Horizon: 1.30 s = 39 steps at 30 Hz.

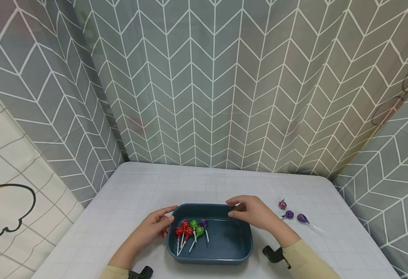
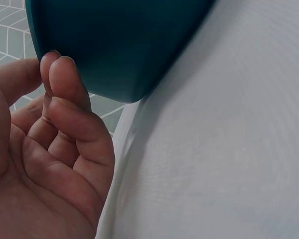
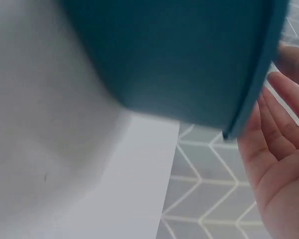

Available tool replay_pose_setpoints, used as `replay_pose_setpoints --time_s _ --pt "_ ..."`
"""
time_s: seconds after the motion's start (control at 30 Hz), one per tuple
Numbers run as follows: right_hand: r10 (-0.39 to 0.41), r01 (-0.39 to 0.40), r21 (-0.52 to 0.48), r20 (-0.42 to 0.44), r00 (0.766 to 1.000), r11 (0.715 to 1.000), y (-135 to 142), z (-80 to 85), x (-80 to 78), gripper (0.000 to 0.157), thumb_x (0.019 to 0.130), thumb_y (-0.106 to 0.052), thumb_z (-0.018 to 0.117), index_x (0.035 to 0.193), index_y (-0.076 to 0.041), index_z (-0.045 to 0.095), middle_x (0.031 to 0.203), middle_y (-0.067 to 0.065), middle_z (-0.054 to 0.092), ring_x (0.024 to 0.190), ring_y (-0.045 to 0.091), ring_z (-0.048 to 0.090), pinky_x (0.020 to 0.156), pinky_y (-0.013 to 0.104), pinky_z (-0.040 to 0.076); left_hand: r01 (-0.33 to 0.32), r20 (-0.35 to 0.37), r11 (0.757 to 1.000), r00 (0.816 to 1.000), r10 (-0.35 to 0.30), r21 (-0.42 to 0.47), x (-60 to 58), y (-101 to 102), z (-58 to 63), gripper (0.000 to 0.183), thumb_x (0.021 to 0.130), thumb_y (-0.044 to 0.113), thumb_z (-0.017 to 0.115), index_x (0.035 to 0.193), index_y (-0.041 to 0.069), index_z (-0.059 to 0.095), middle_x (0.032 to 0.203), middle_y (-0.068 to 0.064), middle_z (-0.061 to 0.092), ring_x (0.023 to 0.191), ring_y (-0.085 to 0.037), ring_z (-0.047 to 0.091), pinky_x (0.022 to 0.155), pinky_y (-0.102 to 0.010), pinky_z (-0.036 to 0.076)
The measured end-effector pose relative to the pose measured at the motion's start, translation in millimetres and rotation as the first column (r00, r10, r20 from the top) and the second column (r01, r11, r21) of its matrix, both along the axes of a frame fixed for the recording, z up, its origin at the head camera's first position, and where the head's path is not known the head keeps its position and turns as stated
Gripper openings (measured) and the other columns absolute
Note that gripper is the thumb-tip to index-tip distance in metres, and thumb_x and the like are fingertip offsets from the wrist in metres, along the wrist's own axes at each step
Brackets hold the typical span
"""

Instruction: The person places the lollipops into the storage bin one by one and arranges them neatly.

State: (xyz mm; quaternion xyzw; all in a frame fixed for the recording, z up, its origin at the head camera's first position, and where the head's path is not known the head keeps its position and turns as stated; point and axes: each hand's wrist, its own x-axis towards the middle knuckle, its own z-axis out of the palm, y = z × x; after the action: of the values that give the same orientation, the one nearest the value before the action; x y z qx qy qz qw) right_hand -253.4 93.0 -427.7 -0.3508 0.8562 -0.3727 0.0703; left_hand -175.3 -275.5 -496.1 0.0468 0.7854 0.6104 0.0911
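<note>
A dark blue rectangular tray [image 1: 224, 240] stands on the table, with several lollipops [image 1: 188, 231] in its left half: red, green and purple heads on white sticks. At its left end, my left hand [image 1: 152, 226] holds the rim near the back corner. In the left wrist view, curled fingers [image 2: 70, 84] lie against the tray's outer wall [image 2: 119, 45]. My right hand [image 1: 250, 211] holds the back right corner, thumb over the rim. The right wrist view shows its fingers [image 3: 274, 119] along the outside of the rim [image 3: 251, 94].
Three lollipops lie on the table right of the tray: a red-and-purple one [image 1: 282, 204], a purple one [image 1: 288, 214] and another purple one [image 1: 302, 218]. The table has a white cloth [image 1: 148, 182]. Grey patterned curtains [image 1: 210, 85] hang behind and at the sides.
</note>
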Motion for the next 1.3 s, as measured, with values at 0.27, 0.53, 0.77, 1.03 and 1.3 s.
replay_pose_setpoints --time_s 0.27,0.53,0.77,1.03,1.3 --pt "-0.11 0.11 -0.02 0.024 0.994 0.994 31.3 -1.2 -3.7 0.037 0.09 -0.034 0.074 0.122 -0.016 0.068 0.116 0.004 0.067 0.096 0.015 0.068 0.076 0.025 0.054 -0.011 0.01 1.0 1.0 0.011 0.0 -0.5 -0.2 -1.9 0.052 0.099 0.031 0.061 0.147 0.014 0.048 0.076 -0.011 0.062 0.066 -0.024 0.058 0.058 -0.03 0.05" --pt "-0.264 0.264 -0.031 0.014 0.964 0.964 70.4 -1.5 -13.6 0.043 0.087 -0.036 0.076 0.124 -0.015 0.068 0.121 0.003 0.067 0.099 0.017 0.067 0.079 0.033 0.055 -0.011 0.016 1.0 1.0 0.011 0.0 -2.2 0.6 -2.9 0.052 0.1 0.031 0.059 0.147 0.013 0.047 0.076 -0.011 0.062 0.067 -0.024 0.058 0.058 -0.031 0.05" --pt "-0.335 0.335 -0.029 0.011 0.942 0.942 94.5 1.3 -22.0 0.048 0.089 -0.041 0.073 0.127 -0.014 0.066 0.124 0.006 0.065 0.105 0.025 0.065 0.082 0.041 0.054 -0.01 0.028 1.0 1.0 0.01 -0.002 -2.2 0.1 -1.2 0.054 0.099 0.035 0.061 0.147 0.014 0.048 0.077 -0.012 0.062 0.067 -0.025 0.06 0.059 -0.032 0.051" --pt "-0.355 0.355 0.004 0.02 0.935 0.935 127.7 4.7 -34.8 0.05 0.091 -0.041 0.07 0.131 -0.011 0.063 0.122 0.011 0.066 0.101 0.024 0.066 0.084 0.044 0.053 -0.007 0.023 1.0 1.0 0.007 -0.012 -1.9 0.1 -2.0 0.053 0.099 0.034 0.061 0.147 0.014 0.048 0.079 -0.012 0.062 0.067 -0.025 0.06 0.059 -0.032 0.052" --pt "-0.362 0.361 0.025 0.006 0.932 0.932 162.7 -5.6 -46.2 0.052 0.093 -0.04 0.069 0.132 -0.007 0.062 0.127 0.011 0.064 0.106 0.028 0.064 0.085 0.04 0.052 -0.02 0.018 1.0 1.0 0.02 -0.019 -3.6 -0.4 -2.2 0.051 0.1 0.03 0.059 0.147 0.014 0.048 0.079 -0.012 0.062 0.067 -0.026 0.06 0.057 -0.033 0.051"
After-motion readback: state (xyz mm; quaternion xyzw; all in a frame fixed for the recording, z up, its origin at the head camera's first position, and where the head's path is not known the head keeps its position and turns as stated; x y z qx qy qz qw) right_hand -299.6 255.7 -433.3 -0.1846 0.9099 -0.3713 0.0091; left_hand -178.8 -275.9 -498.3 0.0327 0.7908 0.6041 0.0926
